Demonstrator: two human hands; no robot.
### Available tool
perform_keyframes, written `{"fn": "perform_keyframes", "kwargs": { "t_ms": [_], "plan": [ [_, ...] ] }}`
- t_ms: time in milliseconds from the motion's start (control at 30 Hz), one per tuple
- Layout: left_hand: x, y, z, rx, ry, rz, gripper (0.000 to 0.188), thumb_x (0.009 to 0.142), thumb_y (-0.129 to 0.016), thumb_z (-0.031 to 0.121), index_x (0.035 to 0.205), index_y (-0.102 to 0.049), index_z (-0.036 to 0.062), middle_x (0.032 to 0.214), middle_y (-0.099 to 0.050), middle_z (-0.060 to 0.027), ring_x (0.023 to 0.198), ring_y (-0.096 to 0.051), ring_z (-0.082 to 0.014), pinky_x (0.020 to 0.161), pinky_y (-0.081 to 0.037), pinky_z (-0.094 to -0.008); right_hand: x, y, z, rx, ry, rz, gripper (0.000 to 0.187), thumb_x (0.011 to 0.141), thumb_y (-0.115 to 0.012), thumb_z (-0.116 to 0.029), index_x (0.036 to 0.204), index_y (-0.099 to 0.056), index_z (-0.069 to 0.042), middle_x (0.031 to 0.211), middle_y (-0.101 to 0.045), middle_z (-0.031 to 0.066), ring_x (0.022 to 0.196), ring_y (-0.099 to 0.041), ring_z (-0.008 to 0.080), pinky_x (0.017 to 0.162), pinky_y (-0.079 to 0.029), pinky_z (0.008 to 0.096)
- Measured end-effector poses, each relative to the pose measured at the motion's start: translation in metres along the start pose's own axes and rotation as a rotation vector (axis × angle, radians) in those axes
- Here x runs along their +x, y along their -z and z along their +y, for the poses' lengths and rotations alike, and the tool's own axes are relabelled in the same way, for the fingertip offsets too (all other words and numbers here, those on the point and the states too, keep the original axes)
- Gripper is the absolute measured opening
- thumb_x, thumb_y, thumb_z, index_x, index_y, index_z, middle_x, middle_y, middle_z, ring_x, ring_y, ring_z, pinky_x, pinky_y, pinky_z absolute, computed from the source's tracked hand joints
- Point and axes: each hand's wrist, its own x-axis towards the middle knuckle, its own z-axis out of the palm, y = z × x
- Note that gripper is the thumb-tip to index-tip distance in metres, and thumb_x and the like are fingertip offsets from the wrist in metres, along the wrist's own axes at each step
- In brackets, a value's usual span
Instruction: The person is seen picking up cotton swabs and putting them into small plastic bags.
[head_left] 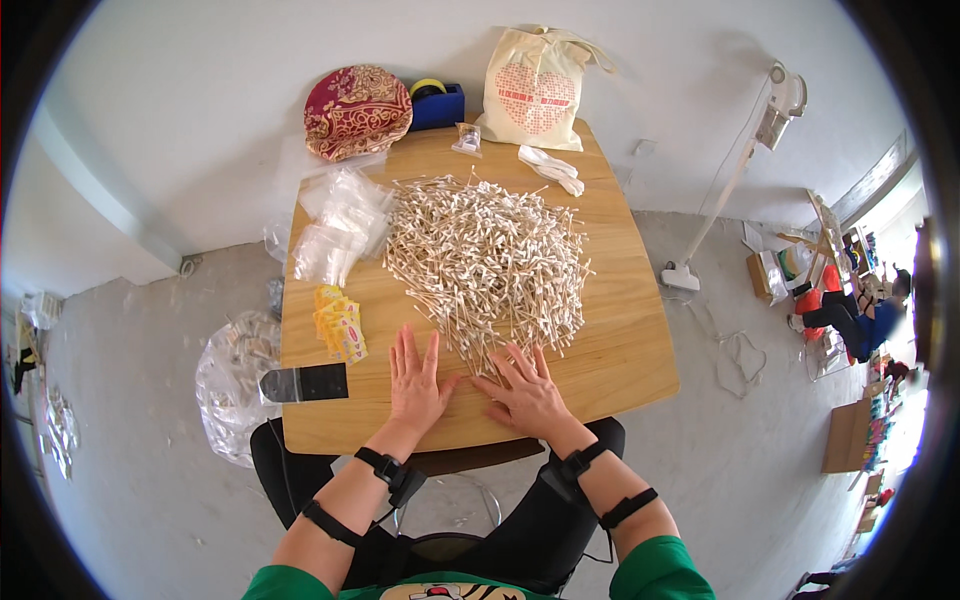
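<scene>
A large loose heap of cotton swabs [490, 260] covers the middle of the wooden table [630, 350]. My left hand [416, 385] lies flat near the table's front edge, fingers stretched out and pointing at the heap's lower left side. At the heap's front edge, my right hand [525, 395] rests with its fingers spread, the tips touching the nearest swabs. Neither hand grips anything. Left of the heap lie clear plastic bags [345, 225], and below them several yellow printed packets [341, 323]. A black flat strip [305, 383] overhangs the table's left edge.
Along the back stand a red patterned cloth cap [358, 112], a blue tape dispenser [438, 107] and a cream tote bag [535, 90]. A white cloth [551, 169] lies before the tote. A filled clear sack [240, 385] sits left on the floor; a white lamp stand [720, 195] stands right.
</scene>
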Motion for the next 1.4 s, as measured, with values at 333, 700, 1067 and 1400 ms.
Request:
{"fn": "perform_keyframes", "kwargs": {
  "t_ms": [333, 700, 1067, 1400],
  "plan": [
    [0.052, -0.024, -0.006, 0.065, 0.090, 0.040, 0.069, 0.093, -0.053, 0.038, 0.149, -0.023, 0.0105, 0.147, -0.022, -0.0334, 0.138, -0.021, -0.0462, 0.112, -0.021, -0.0539, 0.043, 0.003, 0.059, -0.122, -0.024, 0.229, 0.029, 0.084, -0.064, -0.026, 0.113, -0.067, -0.025, 0.139, -0.048, 0.0063, 0.136, -0.035, 0.0305, 0.113, -0.021, 0.0559],
    [0.141, -0.034, -0.056, 0.008, 0.241, 0.249, 0.057, 0.098, -0.042, 0.044, 0.145, -0.035, 0.0136, 0.146, -0.027, -0.0327, 0.136, -0.027, -0.0441, 0.111, -0.023, -0.0506, 0.043, -0.007, 0.028, -0.012, -0.148, 0.322, 0.039, 0.079, -0.068, -0.024, 0.116, -0.063, -0.017, 0.133, -0.051, 0.0107, 0.132, -0.040, 0.0315, 0.111, -0.027, 0.0527],
    [0.169, -0.049, -0.051, -0.274, 0.046, 0.135, 0.055, 0.097, -0.042, 0.047, 0.139, -0.043, 0.0104, 0.137, -0.042, -0.0267, 0.135, -0.031, -0.0397, 0.111, -0.027, -0.0470, 0.047, -0.015, 0.031, 0.026, -0.166, 0.354, 0.042, 0.079, -0.067, -0.022, 0.120, -0.061, -0.013, 0.129, -0.053, 0.0130, 0.128, -0.043, 0.0343, 0.110, -0.029, 0.0512],
    [0.232, -0.053, -0.089, -0.035, 0.199, 0.169, 0.060, 0.098, -0.040, 0.048, 0.143, -0.035, 0.0087, 0.149, -0.025, -0.0270, 0.138, -0.026, -0.0409, 0.113, -0.025, -0.0475, 0.050, -0.025, 0.032, 0.072, -0.180, 0.366, 0.042, 0.080, -0.066, -0.022, 0.120, -0.061, -0.011, 0.127, -0.054, 0.0133, 0.127, -0.044, 0.0349, 0.109, -0.030, 0.0501]
  ]
}}
